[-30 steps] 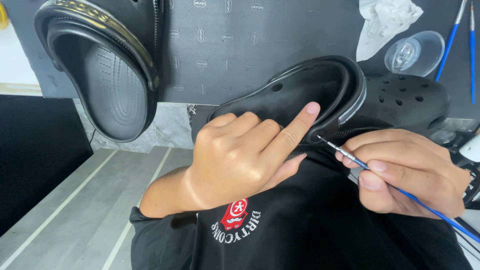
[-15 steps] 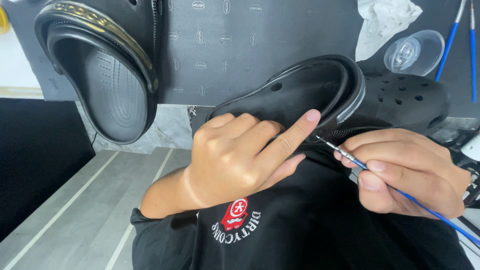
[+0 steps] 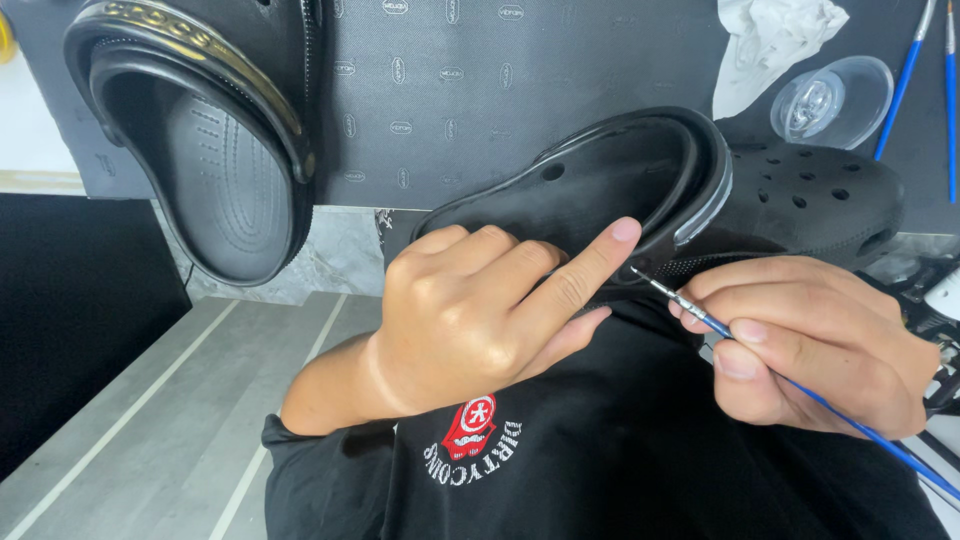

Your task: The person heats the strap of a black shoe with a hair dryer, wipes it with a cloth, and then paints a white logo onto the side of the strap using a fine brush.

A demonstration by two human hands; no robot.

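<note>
1. Your left hand (image 3: 470, 315) is clamped on the black clog (image 3: 640, 190), propped over your lap, forefinger along its rim.
2. Your right hand (image 3: 815, 340) pinches the thin blue brush (image 3: 760, 352), tip at the sole edge.
3. The clog looks light, squishy foam, so grip the firmer rim.

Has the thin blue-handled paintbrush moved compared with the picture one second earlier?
No. The thin blue-handled paintbrush keeps its tip at the same spot on the black foam clog, just below the left hand's index fingertip; right hand unchanged.
</note>
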